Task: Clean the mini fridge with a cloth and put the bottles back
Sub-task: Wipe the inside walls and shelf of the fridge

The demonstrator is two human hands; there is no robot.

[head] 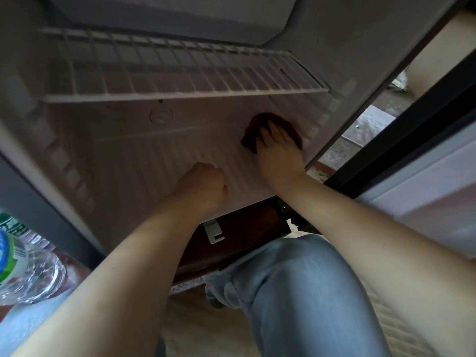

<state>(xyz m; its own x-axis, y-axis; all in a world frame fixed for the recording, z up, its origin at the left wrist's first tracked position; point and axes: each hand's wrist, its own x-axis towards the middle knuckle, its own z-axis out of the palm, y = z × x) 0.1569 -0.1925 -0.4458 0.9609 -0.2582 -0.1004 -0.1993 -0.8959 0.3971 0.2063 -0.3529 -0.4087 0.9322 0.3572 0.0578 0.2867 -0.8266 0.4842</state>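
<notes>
The mini fridge (123, 161) stands open in front of me, its ribbed white floor bare. A dark brown cloth (260, 122) lies on that floor at the back right corner, and my right hand (277, 148) presses down on it with fingers spread. My left hand (203, 184) rests on the front of the fridge floor as a loose fist with nothing in it. A clear plastic bottle (28, 269) with a green and blue label lies outside the fridge at the lower left.
A white wire shelf (180, 73) spans the fridge above the hands. The open fridge door (425, 176) is at the right. My knee in blue jeans (304, 284) is just below the fridge's front edge, over a wooden base (244, 233).
</notes>
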